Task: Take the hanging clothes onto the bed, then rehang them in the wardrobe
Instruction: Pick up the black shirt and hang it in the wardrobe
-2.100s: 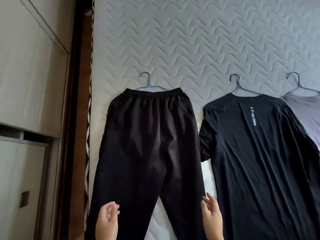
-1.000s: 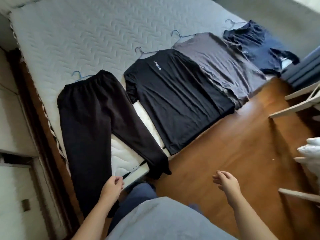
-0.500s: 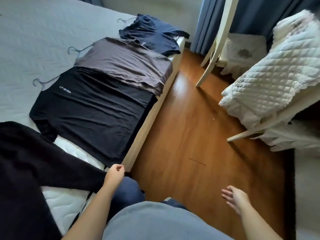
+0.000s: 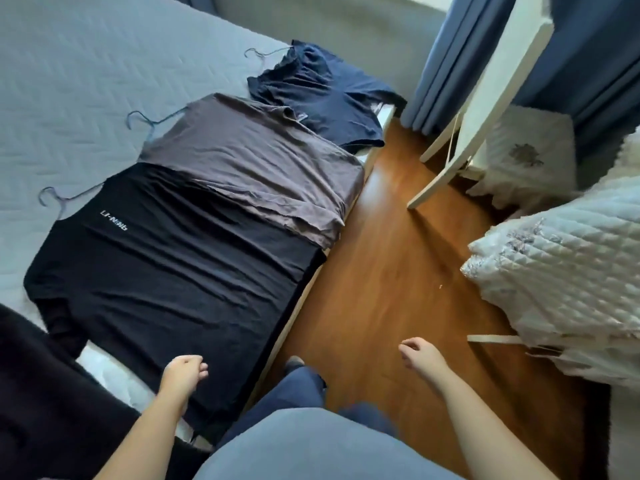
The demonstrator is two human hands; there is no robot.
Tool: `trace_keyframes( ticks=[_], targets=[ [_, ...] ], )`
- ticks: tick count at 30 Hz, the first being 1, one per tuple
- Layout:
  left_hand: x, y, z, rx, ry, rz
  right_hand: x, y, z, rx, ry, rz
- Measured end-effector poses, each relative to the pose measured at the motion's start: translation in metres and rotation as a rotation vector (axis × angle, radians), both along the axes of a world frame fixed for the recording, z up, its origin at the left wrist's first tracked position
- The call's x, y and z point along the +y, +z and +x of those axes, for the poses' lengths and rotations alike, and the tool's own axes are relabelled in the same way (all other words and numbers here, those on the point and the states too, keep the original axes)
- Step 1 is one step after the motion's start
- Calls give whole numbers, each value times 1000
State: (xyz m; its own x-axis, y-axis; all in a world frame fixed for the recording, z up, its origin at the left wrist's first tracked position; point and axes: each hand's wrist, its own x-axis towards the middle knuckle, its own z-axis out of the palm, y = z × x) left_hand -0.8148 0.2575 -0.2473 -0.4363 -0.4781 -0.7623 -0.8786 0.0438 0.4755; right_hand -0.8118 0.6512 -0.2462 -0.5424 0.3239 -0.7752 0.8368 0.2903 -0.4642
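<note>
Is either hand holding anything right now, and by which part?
Nothing held. Left hand sits loosely curled over the black shirt's hem; right hand empty above the floor.

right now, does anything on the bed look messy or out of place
The navy shirt at the far end is bunched and wrinkled, not spread flat like the black shirt. The grey shirt overlaps the black one's side, and the black hem hangs over the bed edge.

Left grip and right grip — loosely curled, forearms outstretched.
</note>
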Motion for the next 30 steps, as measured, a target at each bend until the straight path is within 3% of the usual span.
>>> trace_keyframes(
  ticks=[7, 11, 15, 23, 30],
  targets=[
    [57, 6, -87, 12, -41, 19, 22, 7, -122, 29, 59, -25],
    [85, 18, -123, 57, 180, 84, 57, -8, -190, -102, 134, 38],
    [94, 35, -132, 97, 415, 71, 58, 1, -271, -137, 356, 68],
    [90, 24, -75, 27, 696, -84, -75, 22, -408, -50, 838, 87],
    [39, -2, -29, -50, 856, -38, -226, 16, -390, -31, 1092, 83]
  ],
)
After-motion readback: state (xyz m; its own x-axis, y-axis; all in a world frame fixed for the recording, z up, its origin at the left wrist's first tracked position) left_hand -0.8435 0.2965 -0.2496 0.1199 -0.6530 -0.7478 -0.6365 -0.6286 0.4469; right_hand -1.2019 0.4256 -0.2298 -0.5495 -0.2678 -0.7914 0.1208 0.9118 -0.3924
